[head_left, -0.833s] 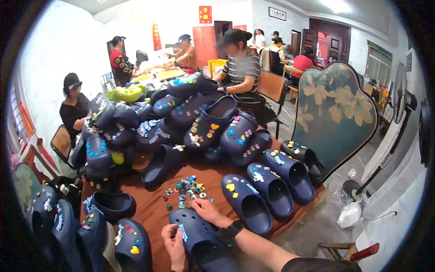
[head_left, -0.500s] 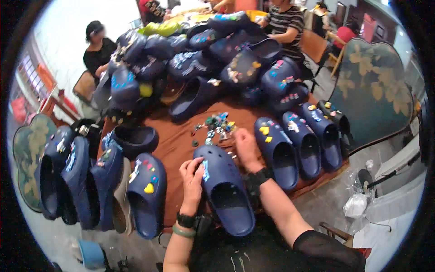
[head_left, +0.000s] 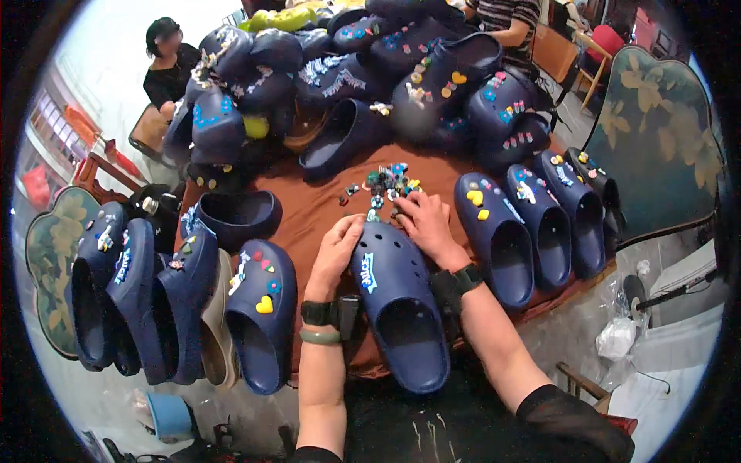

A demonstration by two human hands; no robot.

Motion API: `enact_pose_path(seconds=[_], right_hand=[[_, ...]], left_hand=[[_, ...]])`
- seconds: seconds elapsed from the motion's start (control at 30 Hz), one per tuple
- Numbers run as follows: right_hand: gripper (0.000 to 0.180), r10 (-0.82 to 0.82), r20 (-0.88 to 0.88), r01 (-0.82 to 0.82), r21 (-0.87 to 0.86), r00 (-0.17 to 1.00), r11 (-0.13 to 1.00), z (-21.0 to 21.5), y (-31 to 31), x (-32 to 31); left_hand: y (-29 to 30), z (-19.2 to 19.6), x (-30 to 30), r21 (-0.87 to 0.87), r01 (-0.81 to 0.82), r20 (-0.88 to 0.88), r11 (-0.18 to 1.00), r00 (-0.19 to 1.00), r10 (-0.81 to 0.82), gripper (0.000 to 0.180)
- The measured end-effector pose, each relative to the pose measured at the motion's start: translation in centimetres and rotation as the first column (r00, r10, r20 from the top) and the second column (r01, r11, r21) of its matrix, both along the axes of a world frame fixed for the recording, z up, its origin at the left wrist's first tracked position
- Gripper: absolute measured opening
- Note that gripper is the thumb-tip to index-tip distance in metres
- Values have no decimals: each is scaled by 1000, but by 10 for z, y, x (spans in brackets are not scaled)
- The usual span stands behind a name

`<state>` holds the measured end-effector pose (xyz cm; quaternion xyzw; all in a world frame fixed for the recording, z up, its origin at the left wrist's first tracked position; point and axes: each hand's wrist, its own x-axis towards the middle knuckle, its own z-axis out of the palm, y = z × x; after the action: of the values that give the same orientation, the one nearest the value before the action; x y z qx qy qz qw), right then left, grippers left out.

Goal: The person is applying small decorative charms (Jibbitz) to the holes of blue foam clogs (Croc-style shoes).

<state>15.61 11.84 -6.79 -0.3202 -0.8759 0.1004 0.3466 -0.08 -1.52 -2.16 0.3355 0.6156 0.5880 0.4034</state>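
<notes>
Left hand (head_left: 337,248) steadies the toe of a navy foam clog (head_left: 396,307) lying on the brown worktop (head_left: 309,208); right hand (head_left: 427,221), fingers curled, touches the charm pile (head_left: 384,185). The clog probably handles light, pliant, non-slippery; hold its sidewalls. Finished clogs (head_left: 532,224) flank it.

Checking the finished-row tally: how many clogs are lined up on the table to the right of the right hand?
4: a navy clog with yellow charms nearest the right hand, then the next clog, a third, and a dark one at the edge, partly hidden.
</notes>
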Motion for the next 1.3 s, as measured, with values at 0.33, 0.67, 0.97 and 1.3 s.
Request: enact_pose_path(seconds=[0.33,0.67,0.97,1.3], right_hand=[[11,-34,-23,37,166,999,985,13,6,3],[10,173,-564,-550,-614,808,566,44,-32,-10],[12,347,-496,-576,-447,796,684,40,-23,-13],[14,229,-480,-503,-583,847,638,35,-25,-9]], left_hand=[[3,-3,-2,107,141,-11,984,990,-140,40],[1,-6,-3,84,70,149,994,985,-82,43],[0,7,1,152,193,107,969,972,-210,26],[-15,9,-15,171,138,-102,976,987,-122,12]])
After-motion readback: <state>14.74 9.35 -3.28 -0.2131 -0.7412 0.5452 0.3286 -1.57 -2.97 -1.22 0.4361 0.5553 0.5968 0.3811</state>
